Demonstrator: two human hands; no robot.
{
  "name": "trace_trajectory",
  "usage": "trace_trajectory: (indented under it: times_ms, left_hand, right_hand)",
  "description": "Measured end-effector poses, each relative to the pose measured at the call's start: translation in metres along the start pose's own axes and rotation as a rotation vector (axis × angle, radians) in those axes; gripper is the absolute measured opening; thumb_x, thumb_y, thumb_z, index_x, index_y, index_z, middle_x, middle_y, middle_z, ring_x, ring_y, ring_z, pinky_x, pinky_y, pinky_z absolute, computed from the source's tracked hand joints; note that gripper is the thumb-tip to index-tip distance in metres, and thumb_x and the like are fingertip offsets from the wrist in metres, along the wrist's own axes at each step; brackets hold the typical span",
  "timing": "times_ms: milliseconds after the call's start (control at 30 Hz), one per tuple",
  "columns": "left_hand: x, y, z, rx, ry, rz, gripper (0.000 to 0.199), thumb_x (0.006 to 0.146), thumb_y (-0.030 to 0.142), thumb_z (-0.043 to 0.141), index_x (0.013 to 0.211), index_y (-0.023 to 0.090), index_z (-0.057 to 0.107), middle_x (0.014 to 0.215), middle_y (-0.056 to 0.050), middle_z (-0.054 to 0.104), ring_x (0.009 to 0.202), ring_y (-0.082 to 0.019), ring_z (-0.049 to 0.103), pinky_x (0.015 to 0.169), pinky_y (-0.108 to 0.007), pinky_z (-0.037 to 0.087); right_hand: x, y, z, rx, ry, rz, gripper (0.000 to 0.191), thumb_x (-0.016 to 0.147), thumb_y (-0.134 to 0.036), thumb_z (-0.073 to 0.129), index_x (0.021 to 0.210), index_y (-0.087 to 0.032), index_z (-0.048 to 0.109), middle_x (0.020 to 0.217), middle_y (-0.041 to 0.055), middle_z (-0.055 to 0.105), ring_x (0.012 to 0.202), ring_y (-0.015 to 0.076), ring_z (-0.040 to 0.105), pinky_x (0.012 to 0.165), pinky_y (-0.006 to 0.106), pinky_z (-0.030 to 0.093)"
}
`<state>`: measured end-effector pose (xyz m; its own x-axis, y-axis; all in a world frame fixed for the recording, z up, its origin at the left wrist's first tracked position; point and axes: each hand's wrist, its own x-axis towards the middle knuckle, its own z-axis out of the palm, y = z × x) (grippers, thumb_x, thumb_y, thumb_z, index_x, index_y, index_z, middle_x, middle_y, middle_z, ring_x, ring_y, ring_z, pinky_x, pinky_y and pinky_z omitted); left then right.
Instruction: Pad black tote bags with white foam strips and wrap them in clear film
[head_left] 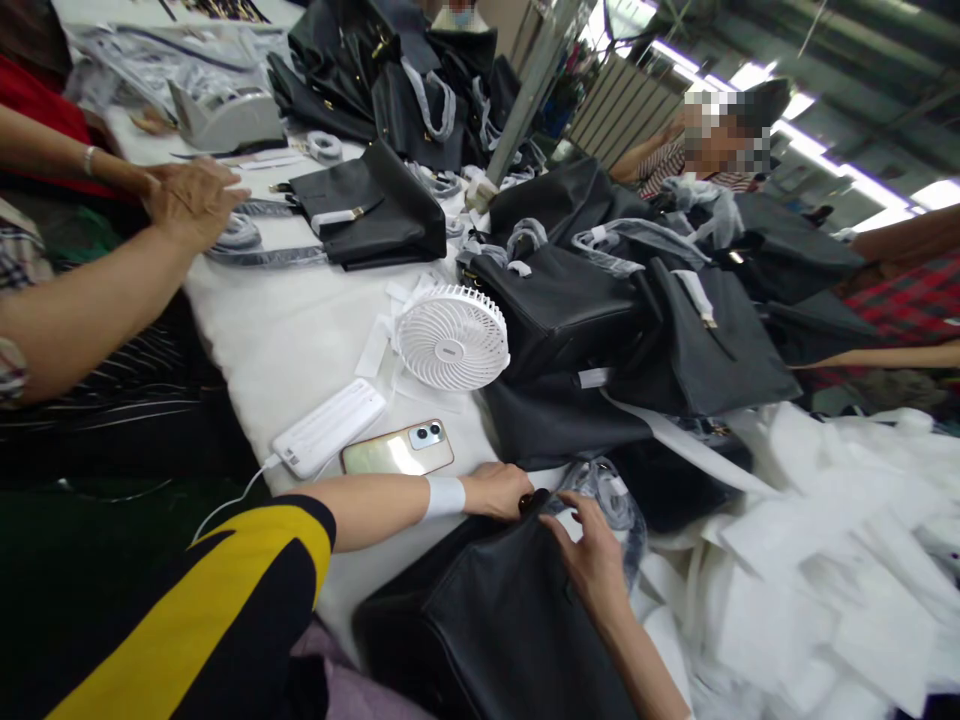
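A black leather-like handbag point(510, 610) lies tilted in front of me at the table's near edge. My left hand point(501, 490), with a white band at the wrist, is closed at the bag's top edge beside a small dark round piece. Across from it, my right hand point(596, 560) grips the same edge, thumb and fingers curved around the bag's rim. Some fingertips are hidden. Just beyond my right hand is a clear-wrapped strap point(611, 495).
A white fan point(452, 340), a power bank point(328, 428) with a cable and a phone point(400, 447) lie left of centre. More black bags point(697, 345) pile up beyond. White wrapping point(817, 560) heaps at right. Another person's hands point(191, 200) are at left, near a tape dispenser point(232, 118).
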<state>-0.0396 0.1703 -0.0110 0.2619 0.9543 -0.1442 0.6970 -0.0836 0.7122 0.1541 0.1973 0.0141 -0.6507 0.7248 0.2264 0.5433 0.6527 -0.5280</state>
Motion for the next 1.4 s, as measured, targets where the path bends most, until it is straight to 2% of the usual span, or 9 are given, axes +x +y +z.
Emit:
trace_trajectory:
  times_ms: [200,300,367,467,567,667,833,1167,1400]
  left_hand:
    - [-0.015,0.006,-0.018,-0.115,0.107,-0.003,0.044,0.075,0.022,0.063,0.119,0.024,0.059,0.114,-0.008,0.068,0.106,-0.026,0.061,0.09,-0.034,0.048]
    - [-0.022,0.016,-0.034,-0.152,0.096,-0.095,0.031,0.089,0.033,0.045,0.103,0.015,0.065,0.095,-0.012,0.071,0.092,-0.025,0.066,0.084,-0.035,0.051]
    - [-0.023,0.025,-0.039,-0.225,-0.058,-0.225,0.053,0.09,0.056,0.041,0.081,0.01,0.067,0.07,-0.013,0.069,0.07,-0.026,0.067,0.068,-0.036,0.054]
    - [-0.018,0.035,-0.034,-0.442,-0.323,-0.463,0.056,0.065,0.067,0.069,0.072,0.012,0.064,0.063,-0.01,0.067,0.062,-0.027,0.067,0.058,-0.036,0.054]
    - [-0.01,0.034,-0.02,-0.557,-0.404,-0.563,0.043,0.05,0.037,0.087,0.08,0.015,0.065,0.075,-0.008,0.072,0.073,-0.029,0.069,0.061,-0.035,0.055]
    - [-0.006,0.026,-0.006,-0.569,-0.378,-0.593,0.033,0.052,0.018,0.08,0.081,0.016,0.063,0.086,-0.01,0.074,0.08,-0.029,0.071,0.065,-0.035,0.057]
    - [-0.016,0.02,-0.006,-0.616,-0.297,-0.601,0.025,0.059,0.016,0.072,0.083,0.015,0.065,0.087,-0.01,0.075,0.082,-0.029,0.071,0.068,-0.035,0.058]
    - [-0.035,0.014,-0.003,-0.386,-0.041,-0.572,0.019,0.076,0.032,0.067,0.08,0.013,0.067,0.079,-0.009,0.074,0.086,-0.03,0.07,0.073,-0.033,0.054]
    - [-0.045,0.016,0.009,-0.181,0.171,-0.424,0.036,0.078,0.033,0.068,0.107,0.014,0.059,0.119,-0.015,0.065,0.119,-0.032,0.057,0.102,-0.039,0.042]
  right_hand:
    - [-0.058,-0.016,-0.011,0.094,-0.142,0.186,0.038,0.093,-0.046,0.047,0.121,-0.021,0.058,0.113,0.0108,0.068,0.099,0.0264,0.066,0.09,0.044,0.054]
    - [-0.085,-0.03,-0.025,0.155,-0.158,0.269,0.041,0.092,-0.047,0.049,0.124,-0.023,0.058,0.12,0.0107,0.066,0.108,0.0275,0.064,0.096,0.045,0.053]
    - [-0.101,-0.031,-0.039,0.217,-0.134,0.38,0.042,0.09,-0.05,0.05,0.122,-0.024,0.06,0.12,0.0107,0.066,0.108,0.0277,0.064,0.095,0.045,0.053]
    - [-0.135,-0.015,-0.066,0.312,0.068,0.646,0.051,0.083,-0.054,0.057,0.123,-0.022,0.057,0.121,0.0131,0.065,0.108,0.0291,0.064,0.094,0.045,0.053]
    - [-0.184,0.007,-0.085,0.368,0.362,1.054,0.06,0.074,-0.055,0.065,0.12,-0.019,0.054,0.112,0.0159,0.067,0.104,0.0308,0.064,0.082,0.045,0.058]
    - [-0.222,0.013,-0.078,0.705,0.294,1.371,0.05,0.076,-0.055,0.067,0.107,-0.018,0.058,0.092,0.0124,0.07,0.087,0.0265,0.069,0.069,0.038,0.058]
    - [-0.212,0.006,-0.046,1.122,0.173,1.201,0.033,0.073,-0.045,0.076,0.085,-0.017,0.063,0.083,0.0099,0.072,0.075,0.0229,0.069,0.066,0.031,0.057]
    - [-0.192,0.034,-0.014,1.07,0.472,1.088,0.037,0.067,-0.026,0.075,0.1,-0.017,0.061,0.086,0.0061,0.074,0.075,0.0232,0.07,0.067,0.032,0.057]
    - [-0.187,0.032,-0.001,0.989,0.546,1.113,0.045,0.074,-0.026,0.071,0.116,-0.017,0.057,0.096,0.0063,0.072,0.08,0.0205,0.068,0.069,0.028,0.055]
